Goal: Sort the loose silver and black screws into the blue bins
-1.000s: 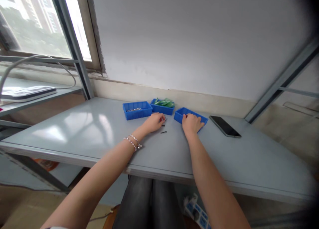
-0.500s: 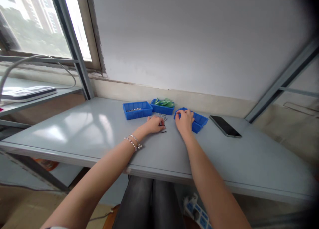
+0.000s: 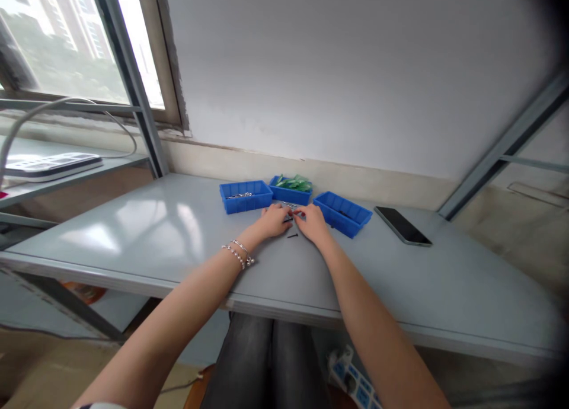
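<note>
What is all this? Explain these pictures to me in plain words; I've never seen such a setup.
There is no machine: these are a person's bare hands, seen by one camera worn on the head, looking forward and down. Every picture comes from it.

On the grey table stand three blue bins: the left bin holds shiny metal pieces, the middle bin green items, the right bin something dark. A phone lies to the right.

The left hand and right hand are close together over small pieces, with a dark screw-like piece lying just nearer the person. What the fingers hold is too small to tell.
</note>
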`<action>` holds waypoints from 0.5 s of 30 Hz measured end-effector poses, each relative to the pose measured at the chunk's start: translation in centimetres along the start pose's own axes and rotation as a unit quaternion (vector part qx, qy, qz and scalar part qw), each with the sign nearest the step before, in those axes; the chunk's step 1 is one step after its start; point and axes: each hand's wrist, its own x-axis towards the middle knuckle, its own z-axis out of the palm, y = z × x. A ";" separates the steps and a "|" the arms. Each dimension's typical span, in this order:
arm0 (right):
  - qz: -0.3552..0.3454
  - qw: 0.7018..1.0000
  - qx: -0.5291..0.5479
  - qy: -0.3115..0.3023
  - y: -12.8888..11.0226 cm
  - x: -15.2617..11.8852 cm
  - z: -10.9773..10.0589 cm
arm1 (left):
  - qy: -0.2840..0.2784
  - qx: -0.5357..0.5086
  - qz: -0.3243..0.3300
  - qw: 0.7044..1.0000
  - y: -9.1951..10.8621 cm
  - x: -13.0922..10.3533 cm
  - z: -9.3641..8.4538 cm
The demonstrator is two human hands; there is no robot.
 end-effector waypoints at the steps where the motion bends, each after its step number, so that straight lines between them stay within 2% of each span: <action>1: -0.005 1.000 0.010 -0.013 0.0 0.0 0.1 | -0.003 -0.001 0.000 1.000 0.0 0.0 0.0; 5: -0.019 0.997 0.053 -0.047 0.0 0.2 0.1 | -0.006 -0.011 -0.006 1.000 0.1 0.0 0.0; 10: -0.001 0.993 0.101 -0.062 0.3 0.3 0.4 | -0.022 0.002 -0.001 1.000 0.2 -0.1 -0.3; 15: 0.004 0.993 0.086 -0.078 0.2 0.2 0.2 | -0.009 0.007 -0.002 1.000 0.1 -0.1 -0.3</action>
